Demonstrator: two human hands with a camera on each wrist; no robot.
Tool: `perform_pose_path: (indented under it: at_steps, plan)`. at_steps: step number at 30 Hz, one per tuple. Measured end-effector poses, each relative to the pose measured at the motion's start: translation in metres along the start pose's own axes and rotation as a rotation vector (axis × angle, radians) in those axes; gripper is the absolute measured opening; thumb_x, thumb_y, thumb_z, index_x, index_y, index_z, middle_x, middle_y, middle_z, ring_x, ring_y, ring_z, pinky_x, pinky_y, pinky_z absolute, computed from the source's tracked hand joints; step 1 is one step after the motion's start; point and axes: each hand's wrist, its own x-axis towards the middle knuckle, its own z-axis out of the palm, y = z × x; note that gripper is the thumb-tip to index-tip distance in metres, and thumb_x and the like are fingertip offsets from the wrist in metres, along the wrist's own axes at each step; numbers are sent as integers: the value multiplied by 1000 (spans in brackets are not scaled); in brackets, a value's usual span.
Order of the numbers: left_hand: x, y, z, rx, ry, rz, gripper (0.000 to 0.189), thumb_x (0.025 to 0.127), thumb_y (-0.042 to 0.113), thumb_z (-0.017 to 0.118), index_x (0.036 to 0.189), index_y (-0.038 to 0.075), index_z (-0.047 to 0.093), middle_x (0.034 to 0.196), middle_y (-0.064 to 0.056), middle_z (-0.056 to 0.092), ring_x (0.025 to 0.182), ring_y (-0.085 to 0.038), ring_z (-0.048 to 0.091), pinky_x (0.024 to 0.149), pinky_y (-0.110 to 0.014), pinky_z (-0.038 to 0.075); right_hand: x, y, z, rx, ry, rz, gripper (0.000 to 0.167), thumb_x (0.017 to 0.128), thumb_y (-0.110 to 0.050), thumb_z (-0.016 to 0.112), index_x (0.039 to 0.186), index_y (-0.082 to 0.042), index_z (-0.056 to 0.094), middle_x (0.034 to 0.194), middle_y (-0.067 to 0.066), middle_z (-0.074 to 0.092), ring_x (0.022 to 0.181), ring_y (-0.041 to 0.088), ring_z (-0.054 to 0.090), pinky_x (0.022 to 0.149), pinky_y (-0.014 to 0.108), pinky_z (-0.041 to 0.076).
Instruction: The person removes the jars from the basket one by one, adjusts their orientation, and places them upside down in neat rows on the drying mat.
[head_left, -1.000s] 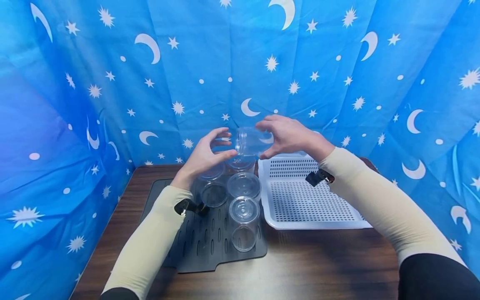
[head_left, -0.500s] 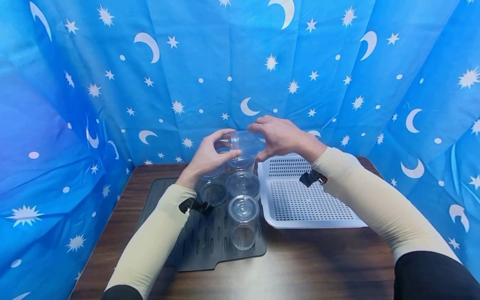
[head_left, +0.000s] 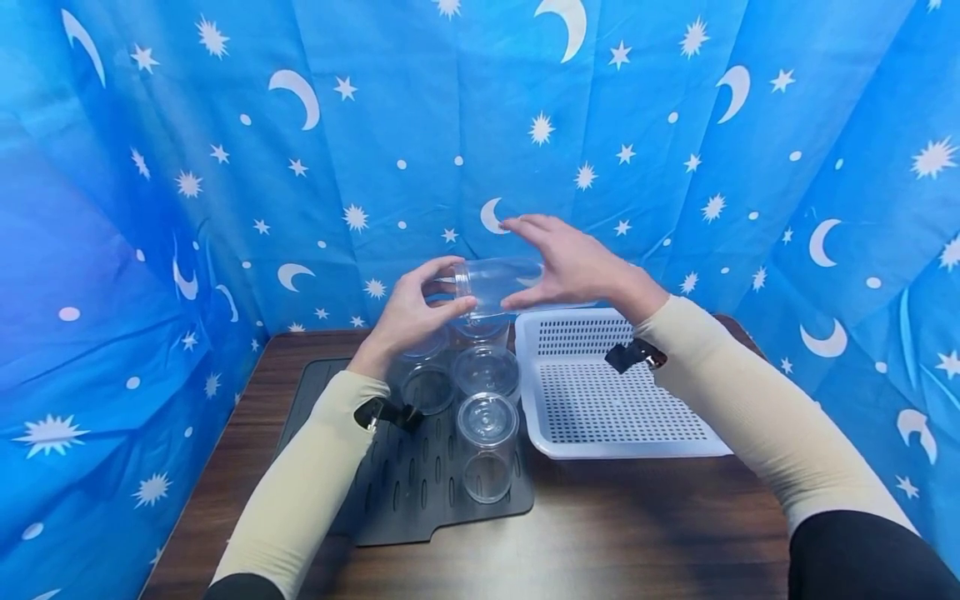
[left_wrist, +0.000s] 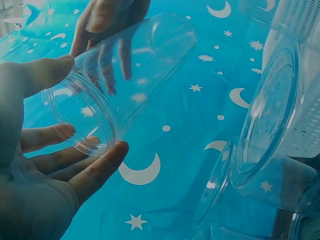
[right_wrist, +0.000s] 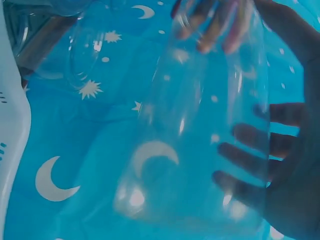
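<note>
A clear plastic jar (head_left: 487, 285) lies sideways in the air above the mat's far end, its ridged threaded neck to the left. My left hand (head_left: 414, 312) grips it at that neck, thumb and fingers round the rim, as the left wrist view of the jar (left_wrist: 145, 70) shows. Around the other end my right hand (head_left: 573, 265) is spread, the thumb beside the jar's near side and the fingers apart above. In the right wrist view the right hand's fingers (right_wrist: 250, 160) look extended behind the clear wall; contact cannot be told.
Several more clear jars stand on a dark slotted mat (head_left: 367, 500), one jar (head_left: 487, 454) nearest the front. A white perforated basket (head_left: 637, 451) sits right of them on the wooden table (head_left: 600, 533). A blue star-and-moon curtain (head_left: 420, 108) hangs close behind.
The jar has shifted left, with its neck now within my left hand's grasp. My right hand's fingers, earlier curled round the jar, have spread wider, and that hand has moved slightly back rightward.
</note>
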Motion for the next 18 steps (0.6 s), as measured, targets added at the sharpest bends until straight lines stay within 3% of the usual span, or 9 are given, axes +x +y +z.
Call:
perform_pose_path:
  at_steps: [7,11,18]
  plan:
    - [1,-1,-2,-43,15,2,59,84,29,77,137,17,55,131,-8,59,114,-25,61,96,-38,53,-15,29,-4,464,238,165,76,81,-38,79,146,-18,44,144,7,50,132,25,47,110,44,39]
    - [0,1,-3,-51,15,6,59,85,27,76,138,14,53,134,-8,56,115,-26,61,97,-42,52,-29,46,2,685,296,262,62,89,-32,71,145,-22,45,144,6,50,133,24,47,108,46,41]
    - [0,0,-3,-40,17,13,58,86,27,76,138,16,54,135,-8,56,115,-25,60,97,-43,52,-47,67,28,996,376,314,49,96,-33,60,140,-14,50,136,10,53,124,18,51,110,43,36]
